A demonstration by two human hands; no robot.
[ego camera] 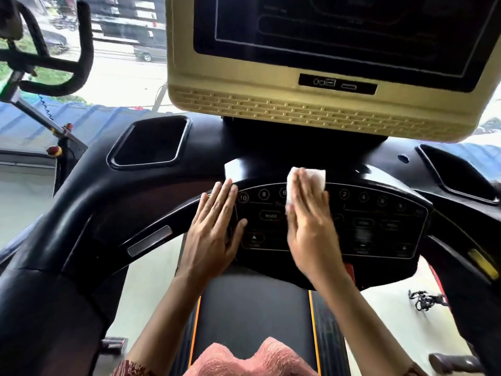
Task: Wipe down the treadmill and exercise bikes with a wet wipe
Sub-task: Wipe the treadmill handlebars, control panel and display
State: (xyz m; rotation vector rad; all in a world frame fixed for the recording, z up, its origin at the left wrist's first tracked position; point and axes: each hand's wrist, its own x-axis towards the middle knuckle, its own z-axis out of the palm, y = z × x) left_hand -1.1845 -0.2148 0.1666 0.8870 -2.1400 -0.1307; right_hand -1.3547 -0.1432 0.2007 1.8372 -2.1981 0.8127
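Head view takes in the big black treadmill console (108, 202) curving round me, and its flat black button panel (379, 226) serves as my landmark. Above the panel hangs the cream plastic screen housing (244, 85) with its dark display. Far to the upper left of the panel stand the black padded handlebars of an exercise bike (67, 85). Below the panel runs the black running belt (252, 308) with orange edge stripes.

My left hand (214, 234) lies flat on the panel's left edge, fingers straight and slightly spread, holding nothing. My right hand (311, 226) is flat on the panel's middle, straight fingers pressing the white wet wipe (314, 175) against its upper part. The wipe's top edge peeks out past my fingertips.

The risk, as I judge it, is that my palm bears on the buttons while I appear to stand over the belt, so a firm press could start it. With no fingers curled round it, the wipe could also slip out from under my hand.

On the panel I read "MODE", the numbers 10 and 8 to its left, and 2 and 4 to its right. The other labels are too blurred.
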